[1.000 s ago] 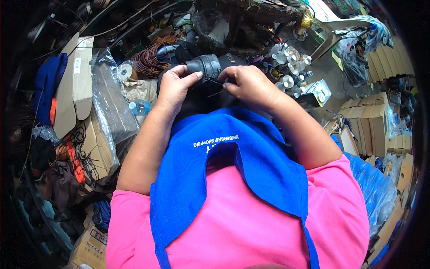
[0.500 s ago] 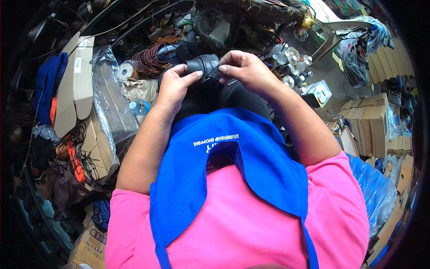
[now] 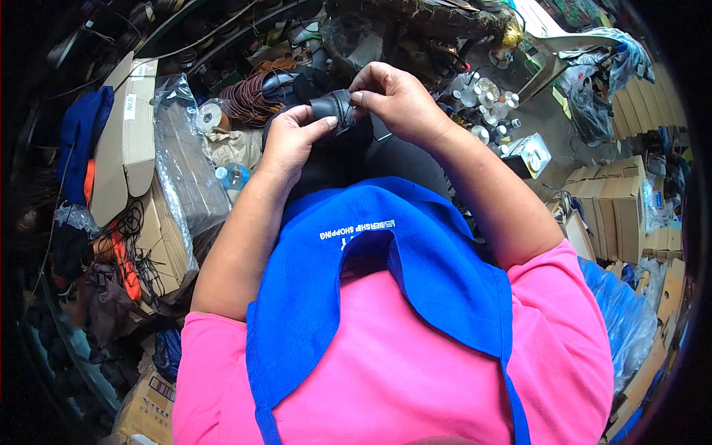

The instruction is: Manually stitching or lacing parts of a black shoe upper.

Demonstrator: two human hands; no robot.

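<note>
You work above your lap (image 3: 411, 165), which is covered in dark cloth. You wear a blue apron (image 3: 460, 297) over a pink shirt (image 3: 423, 371). To your left, tan card sheets (image 3: 137, 126) stand beside a clear plastic bag (image 3: 189, 159); a blue cloth (image 3: 78, 141) hangs at their outer side. Between the bag and your left forearm, find a spool (image 3: 211, 116), crumpled paper (image 3: 236, 148) and a clear bottle (image 3: 236, 176). A brown cord coil (image 3: 248, 100) lies just beyond the spool. To your right, white-capped bottles (image 3: 486, 100) stand grouped on the grey floor (image 3: 552, 152), with a rectangular can (image 3: 532, 157) near them. Cartons (image 3: 608, 204) stand farther right; a blue plastic bundle (image 3: 619, 311) lies below them.

Your left hand (image 3: 289, 141) has a narrow, closed grip: the thumb presses on the near face of a black piece (image 3: 334, 106), and the fingers wrap behind it. Your right hand (image 3: 397, 104) has a narrow grip: the tips of the thumb and forefinger sit close together at the right end of the piece. You cannot tell from this view whether those tips pinch the piece, a thin item, or nothing.

The black piece lies between your two hands, above the far side of your lap. Its left end is inside the left grip; its right end is at the right fingertips.
</note>
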